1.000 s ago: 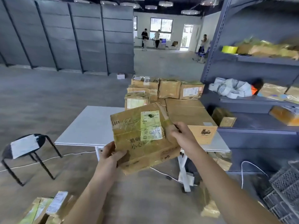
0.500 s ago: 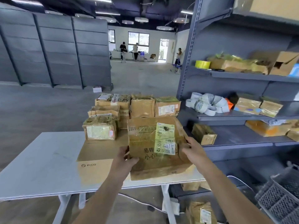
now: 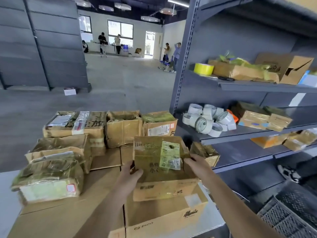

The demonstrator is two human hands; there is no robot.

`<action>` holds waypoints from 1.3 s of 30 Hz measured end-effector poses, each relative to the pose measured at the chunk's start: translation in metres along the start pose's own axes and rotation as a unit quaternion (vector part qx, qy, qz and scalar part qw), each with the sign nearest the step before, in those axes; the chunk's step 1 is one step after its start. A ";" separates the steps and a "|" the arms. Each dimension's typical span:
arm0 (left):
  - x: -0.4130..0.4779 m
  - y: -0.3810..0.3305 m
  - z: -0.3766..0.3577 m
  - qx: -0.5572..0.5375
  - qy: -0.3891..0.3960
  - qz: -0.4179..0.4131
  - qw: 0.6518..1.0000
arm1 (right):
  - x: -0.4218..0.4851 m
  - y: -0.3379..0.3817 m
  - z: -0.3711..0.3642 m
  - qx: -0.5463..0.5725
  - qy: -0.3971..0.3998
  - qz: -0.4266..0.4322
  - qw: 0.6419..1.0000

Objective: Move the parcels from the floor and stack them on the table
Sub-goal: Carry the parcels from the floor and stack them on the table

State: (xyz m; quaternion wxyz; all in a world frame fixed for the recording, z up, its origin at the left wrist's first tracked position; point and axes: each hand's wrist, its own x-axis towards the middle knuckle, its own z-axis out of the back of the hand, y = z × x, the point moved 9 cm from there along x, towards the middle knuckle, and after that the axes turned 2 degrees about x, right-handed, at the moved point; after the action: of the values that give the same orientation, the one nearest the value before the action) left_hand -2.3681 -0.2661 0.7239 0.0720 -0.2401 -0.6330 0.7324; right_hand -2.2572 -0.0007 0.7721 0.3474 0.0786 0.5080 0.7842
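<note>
I hold a taped brown parcel [image 3: 154, 162] with a yellow-green label between both hands, over the large flat carton [image 3: 164, 215] on the white table [image 3: 6, 200]. My left hand [image 3: 131, 174] grips its left edge, and my right hand [image 3: 193, 163] grips its right edge. The parcel's underside seems to rest on the flat carton. Several other taped parcels are stacked on the table: one at front left [image 3: 49, 181], one behind it [image 3: 60, 148], and a back row [image 3: 123, 127].
A grey metal shelf unit [image 3: 240, 86] stands close on the right with tape rolls [image 3: 205, 121], boxes and a yellow tape roll [image 3: 203, 69]. A dark plastic crate [image 3: 288, 217] sits at lower right. People stand far back in the hall.
I have stepped up to the table and carried the parcel forward and down onto the flat carton. The stack of parcels is now much nearer.
</note>
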 end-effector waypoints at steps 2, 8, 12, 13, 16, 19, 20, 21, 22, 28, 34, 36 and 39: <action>0.021 0.000 -0.005 0.000 -0.001 0.012 1.000 | 0.025 0.003 0.001 0.006 0.007 0.007 1.000; 0.059 -0.002 -0.018 0.009 -0.054 0.055 0.997 | 0.095 0.009 0.007 0.014 0.039 0.005 0.999; 0.076 -0.006 -0.029 0.012 -0.094 0.067 0.993 | 0.133 0.003 0.017 0.027 0.055 -0.018 0.998; 0.078 -0.006 -0.031 0.017 -0.108 0.068 0.992 | 0.141 0.002 0.016 0.030 0.065 -0.022 0.997; 0.086 -0.006 -0.033 0.016 -0.146 0.069 0.987 | 0.157 -0.005 0.008 0.071 0.099 -0.048 0.991; 0.090 -0.002 -0.034 0.002 -0.170 0.078 0.982 | 0.167 -0.026 -0.008 0.105 0.158 -0.116 0.975; 0.091 -0.001 -0.034 0.000 -0.177 0.080 0.981 | 0.168 -0.034 -0.014 0.122 0.185 -0.143 0.965; 0.092 0.000 -0.035 -0.005 -0.181 0.081 0.980 | 0.169 -0.041 -0.019 0.147 0.206 -0.161 0.954; 0.093 0.001 -0.036 -0.013 -0.181 0.081 0.980 | 0.172 -0.045 -0.022 0.174 0.217 -0.170 0.945; 0.098 0.002 -0.038 -0.036 -0.181 0.074 0.980 | 0.183 -0.047 -0.032 0.216 0.238 -0.152 0.935; 0.101 0.002 -0.039 -0.058 -0.180 0.069 0.979 | 0.186 -0.046 -0.039 0.219 0.245 -0.161 0.931; 0.102 -0.001 -0.040 -0.054 -0.176 0.069 0.980 | 0.188 -0.047 -0.040 0.221 0.250 -0.157 0.930; 0.104 -0.004 -0.040 -0.047 -0.168 0.074 0.982 | 0.188 -0.047 -0.043 0.224 0.259 -0.153 0.927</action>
State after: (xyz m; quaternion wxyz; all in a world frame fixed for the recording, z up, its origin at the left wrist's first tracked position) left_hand -2.4421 -0.1873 0.6978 -0.1017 -0.1629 -0.6505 0.7348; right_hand -2.3959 0.0967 0.6684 0.2927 -0.1307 0.7487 0.5803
